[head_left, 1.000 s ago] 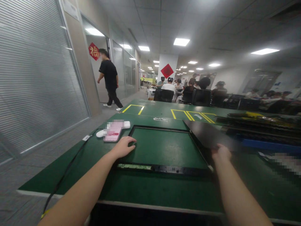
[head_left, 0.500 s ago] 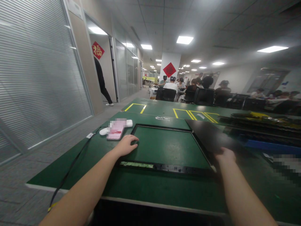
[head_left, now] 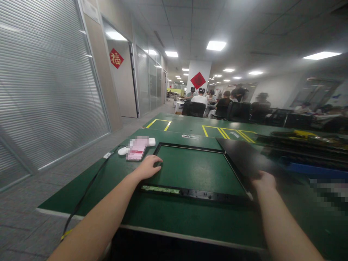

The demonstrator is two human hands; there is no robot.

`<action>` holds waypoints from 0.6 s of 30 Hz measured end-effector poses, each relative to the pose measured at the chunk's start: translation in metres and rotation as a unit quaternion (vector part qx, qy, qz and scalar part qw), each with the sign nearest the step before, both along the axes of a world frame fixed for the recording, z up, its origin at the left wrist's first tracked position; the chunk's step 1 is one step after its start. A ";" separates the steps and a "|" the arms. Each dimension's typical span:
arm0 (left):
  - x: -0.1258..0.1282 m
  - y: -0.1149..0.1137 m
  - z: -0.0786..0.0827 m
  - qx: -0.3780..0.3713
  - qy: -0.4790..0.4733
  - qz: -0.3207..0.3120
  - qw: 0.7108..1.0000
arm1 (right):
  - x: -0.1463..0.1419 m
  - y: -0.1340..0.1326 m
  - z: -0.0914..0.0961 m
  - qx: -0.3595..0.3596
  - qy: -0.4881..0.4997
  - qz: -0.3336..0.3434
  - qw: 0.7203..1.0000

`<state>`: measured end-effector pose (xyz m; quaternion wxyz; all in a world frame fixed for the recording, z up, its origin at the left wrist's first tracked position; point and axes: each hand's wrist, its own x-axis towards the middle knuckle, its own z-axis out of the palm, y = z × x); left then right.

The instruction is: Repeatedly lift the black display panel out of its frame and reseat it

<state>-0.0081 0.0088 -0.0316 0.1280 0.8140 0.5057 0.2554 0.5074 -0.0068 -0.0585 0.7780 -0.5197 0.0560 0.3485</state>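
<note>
A black rectangular frame [head_left: 190, 146] lies flat on the green table [head_left: 174, 214], the green mat showing through it. My left hand [head_left: 148, 167] rests on the frame's left side with its fingers curled over the edge. My right hand [head_left: 263, 180] grips the near edge of a thin dark panel [head_left: 244, 156], which is lifted and tilted just right of the frame. A narrow green circuit strip [head_left: 160, 189] runs along the frame's near bar.
A pink phone [head_left: 137, 148] and a white device [head_left: 122, 151] lie left of the frame, with a black cable [head_left: 87, 190] running off the table. Stacked dark parts [head_left: 299, 141] and a blue tray [head_left: 312, 168] are at right. Several people sit at the back.
The person walking at the left has gone through the doorway out of sight. The view has shifted slightly; both hands keep their hold.
</note>
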 end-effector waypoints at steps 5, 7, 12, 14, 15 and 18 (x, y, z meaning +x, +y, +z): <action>-0.001 0.000 -0.001 -0.001 -0.007 -0.005 1.000 | 0.004 0.002 -0.003 -0.002 -0.006 0.003 1.000; -0.002 0.001 -0.001 -0.002 -0.009 -0.005 1.000 | 0.004 0.003 -0.004 -0.012 -0.013 0.000 1.000; -0.001 0.001 0.000 -0.003 -0.018 -0.005 1.000 | 0.000 0.002 -0.002 0.011 -0.013 -0.002 1.000; -0.001 0.000 0.000 -0.005 -0.023 -0.005 1.000 | -0.004 0.002 0.000 0.028 -0.018 -0.005 0.999; 0.000 0.000 0.000 -0.006 -0.026 -0.004 1.000 | -0.007 0.001 0.002 0.035 -0.025 -0.007 0.999; 0.000 0.000 0.001 -0.008 -0.037 -0.006 0.999 | -0.014 0.000 0.009 0.063 -0.041 0.009 0.997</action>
